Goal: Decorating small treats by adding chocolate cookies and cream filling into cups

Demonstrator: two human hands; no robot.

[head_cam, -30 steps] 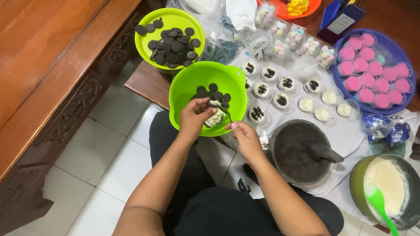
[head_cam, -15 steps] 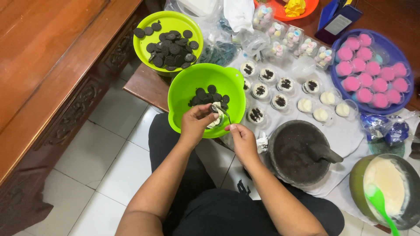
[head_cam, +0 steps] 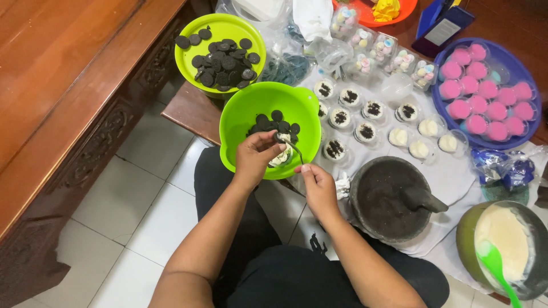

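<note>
Sitting low over a tiled floor, dark trousers at the bottom of view, both forearms reach up to the near green bowl point(head_cam: 268, 111). Left hand point(head_cam: 256, 158) curled shut, pinching a dark cookie point(head_cam: 278, 138) over the bowl's near rim. Right hand point(head_cam: 317, 185) closed, fingertips pinched on the handle of a thin metal spoon point(head_cam: 292, 149) whose tip meets the cookie. White cream scrapings point(head_cam: 281, 158) sit in the bowl just under the hands; loose dark cookie halves point(head_cam: 275, 122) lie behind them. Right of the hands: black stone mortar point(head_cam: 383, 199) with pestle point(head_cam: 425, 199) lying inside, near the right wrist. Far right edge: bowl of white cream point(head_cam: 505, 234) with a green spatula point(head_cam: 495, 265). Beyond the mortar, rows of small clear cups point(head_cam: 365, 120) on white cloth, some with dark crumbs on top, some plain white. Farther back: second green bowl point(head_cam: 220, 48) piled with dark cookies, blue basin point(head_cam: 485, 94) of pink-lidded cups, plastic bags, orange dish point(head_cam: 379, 11) at the top edge. Wooden furniture point(head_cam: 63, 74) fills the left side.
</note>
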